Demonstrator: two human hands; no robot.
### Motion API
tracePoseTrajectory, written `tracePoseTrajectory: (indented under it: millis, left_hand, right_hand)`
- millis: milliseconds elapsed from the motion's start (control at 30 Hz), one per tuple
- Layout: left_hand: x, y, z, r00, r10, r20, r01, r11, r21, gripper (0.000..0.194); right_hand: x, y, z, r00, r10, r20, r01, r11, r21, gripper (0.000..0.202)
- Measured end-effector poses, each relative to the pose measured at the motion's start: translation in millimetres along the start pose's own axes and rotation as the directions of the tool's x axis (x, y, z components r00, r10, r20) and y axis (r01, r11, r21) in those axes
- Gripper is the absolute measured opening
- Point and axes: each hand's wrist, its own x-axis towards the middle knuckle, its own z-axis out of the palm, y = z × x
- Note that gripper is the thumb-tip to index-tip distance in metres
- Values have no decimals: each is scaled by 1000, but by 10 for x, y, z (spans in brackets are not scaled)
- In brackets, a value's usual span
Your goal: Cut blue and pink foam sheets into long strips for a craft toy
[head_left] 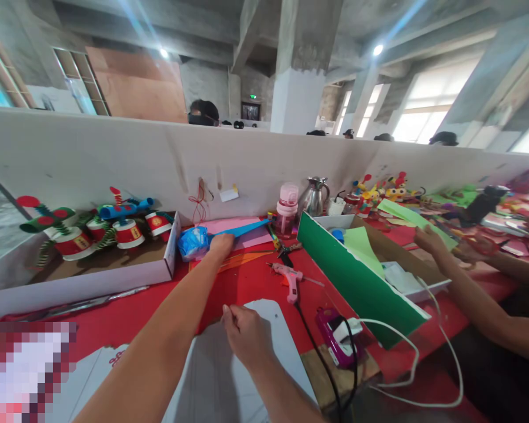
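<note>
My left hand [223, 242] reaches far forward over the red table, its fingers closed at the near end of a blue paper strip [251, 225]. The fingertips are partly hidden behind the hand. Under the strip lies pink paper [258, 236], and a crinkled blue plastic packet [193, 243] sits just left of the hand. Orange strips [247, 259] lie to its right. Above a white board [216, 376] near my body, my right hand [245, 333] is curled closed, thumb against the fingers; anything inside it is hidden.
A pink glue gun [287, 279] with a black cord lies at centre. A white box [114, 281] of paper-cup figures stands left, a green-sided box [357, 282] right. Behind are a pink bottle [287, 211] and metal jug [316, 197]. A co-worker's hand [432, 241] holds green paper.
</note>
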Motion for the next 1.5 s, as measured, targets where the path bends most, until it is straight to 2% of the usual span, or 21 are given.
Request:
tracePoseTrajectory:
  millis: [100,200,300,367,433,500,567,633,700,733,767,833,867,900,933,967,1000,1067,1133,1300,1500]
  left_hand:
    - [-89,41,-97,998,-10,-55,8,1000,-24,36]
    - [-297,89,-211,993,24,-119,-31,998,-51,31]
    - [-689,63,-324,979,93,-182,-106,992,-62,31]
    - [-1046,-9,-396,967,137,-216,-151,987,-51,36]
    - [-1444,-108,-459,959,170,-226,-180,983,-28,35]
    - [-1848,-218,-495,960,184,-211,-189,982,-4,30]
    - [-2231,-324,-488,966,185,-180,-183,983,30,27]
    - [-2580,-415,-429,974,186,-132,-176,981,82,27]
    - [-2889,-471,-324,979,190,-75,-182,978,101,29]
    - [-3027,-479,-258,978,201,-52,-195,976,93,30]
    - [-3151,-474,-187,975,219,-34,-216,973,80,32]
    - [-3349,-430,-45,963,271,1,-271,961,55,36]
    - [-3422,-397,17,957,290,16,-291,956,43,36]
    - [-3477,-364,68,951,308,28,-309,951,31,35]
    - [-3517,-333,106,946,323,36,-324,946,21,34]
    - [-3542,-310,128,942,334,36,-335,942,17,34]
    - [-3556,-294,137,939,342,29,-343,939,19,35]
    - [-3562,-286,126,938,347,14,-348,937,44,38]
    - [-3555,-301,106,943,334,-5,-333,940,77,41]
    - [-3555,-368,165,936,340,-92,-327,936,132,43]
    - [-3497,-382,230,935,327,-140,-313,943,109,40]
  right_hand:
    - [1,-6,-6,1000,8,-10,-8,1000,-9,47]
    - [-4,-3,-8,1000,19,-16,-19,1000,4,44]
    - [-4,14,-10,999,35,-25,-33,997,75,37]
    - [20,30,-11,995,86,-47,-74,973,217,31]
    - [80,43,-23,971,224,-83,-157,860,486,33]
    - [161,44,-72,917,383,-116,-185,663,725,42]
    - [211,29,-181,875,462,-146,-152,548,823,48]
    - [157,-11,-338,852,489,-188,-106,512,853,48]
    - [-53,-84,-493,836,481,-262,-24,510,860,44]
    - [-214,-132,-552,828,439,-349,78,526,847,41]
    - [-399,-186,-592,822,372,-431,162,574,803,39]
    - [-784,-289,-612,882,117,-456,237,726,646,38]
    - [-951,-330,-596,903,-86,-420,317,794,519,39]
    - [-1083,-358,-569,901,-307,-306,410,832,374,36]
    - [-1173,-370,-536,872,-462,-161,489,835,253,36]
    - [-1219,-367,-500,828,-560,-2,554,818,153,39]
    - [-1227,-348,-463,789,-598,140,593,802,79,45]
    - [-1161,-278,-390,759,-568,319,601,799,-7,58]
    - [-1060,-192,-325,771,-508,384,566,823,-47,65]
    - [-965,-80,-246,813,-443,378,505,859,-79,64]
    - [-932,-172,-229,839,-429,334,477,876,-73,63]
